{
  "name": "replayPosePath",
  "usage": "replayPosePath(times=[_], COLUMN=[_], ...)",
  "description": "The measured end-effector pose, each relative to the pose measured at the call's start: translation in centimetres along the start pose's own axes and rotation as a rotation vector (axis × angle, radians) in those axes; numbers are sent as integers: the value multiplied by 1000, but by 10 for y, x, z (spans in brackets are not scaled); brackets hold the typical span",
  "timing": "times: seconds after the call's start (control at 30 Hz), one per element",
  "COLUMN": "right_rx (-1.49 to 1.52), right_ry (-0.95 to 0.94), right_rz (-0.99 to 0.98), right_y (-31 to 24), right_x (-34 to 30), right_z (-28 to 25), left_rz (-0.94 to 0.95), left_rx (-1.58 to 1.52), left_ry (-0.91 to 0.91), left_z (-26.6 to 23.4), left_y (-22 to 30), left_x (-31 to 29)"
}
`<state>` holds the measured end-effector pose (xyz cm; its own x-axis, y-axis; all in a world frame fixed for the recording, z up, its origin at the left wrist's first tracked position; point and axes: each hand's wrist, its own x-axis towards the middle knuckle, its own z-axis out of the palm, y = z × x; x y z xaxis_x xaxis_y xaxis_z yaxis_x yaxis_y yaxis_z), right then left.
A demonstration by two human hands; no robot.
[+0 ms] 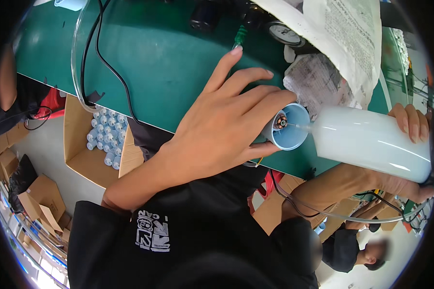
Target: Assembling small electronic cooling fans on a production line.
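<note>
My left hand (222, 115) is closed round a light blue plastic cup (301, 118), thumb below and index finger above, its other fingers spread out. The cup lies tilted with its mouth to the right. Inside it sits a small round part (281, 121) with coppery and dark pieces, possibly a motor. My right hand (410, 125) grips a translucent white squeeze bottle (366, 139), held on its side, its fingers over the top. The bottle's thin nozzle reaches into the cup's mouth, its tip close to the coppery part. Whether liquid comes out, I cannot tell.
The green worktable (144, 62) carries black cables (100, 43), a clear tube, a gauge (285, 33) and crumpled paper (313, 77). Below its near edge stands a cardboard box (77, 139) with several blue cups (108, 132). Another person (345, 250) is at lower right.
</note>
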<state>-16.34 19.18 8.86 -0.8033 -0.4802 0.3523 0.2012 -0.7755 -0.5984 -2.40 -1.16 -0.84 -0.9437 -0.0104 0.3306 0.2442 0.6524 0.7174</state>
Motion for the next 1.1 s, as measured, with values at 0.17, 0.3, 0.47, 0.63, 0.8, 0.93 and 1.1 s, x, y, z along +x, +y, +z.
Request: replayPosePath(times=[0.17,0.3,0.47,0.63,0.8,0.93,1.1], right_rx=[-86,-128,-115,-96,-87,-56,-125], right_ry=[-17,81,22,35,40,-23,-33], right_rz=[-55,-74,-79,-66,-83,-81,-86], right_y=[-2,-2,1,-1,1,5,3], right_x=[2,0,-1,-1,-3,-5,-5], right_z=[-13,-11,-9,-7,-3,5,6], left_rz=[5,7,5,5,3,13,17], left_rx=[4,-3,-1,5,10,8,14], left_ry=[3,7,10,12,9,18,13], left_z=[2,2,2,3,2,3,2], left_y=[-1,-1,0,-1,-1,-2,-2], left_x=[0,-1,-1,-1,-2,-3,-2])
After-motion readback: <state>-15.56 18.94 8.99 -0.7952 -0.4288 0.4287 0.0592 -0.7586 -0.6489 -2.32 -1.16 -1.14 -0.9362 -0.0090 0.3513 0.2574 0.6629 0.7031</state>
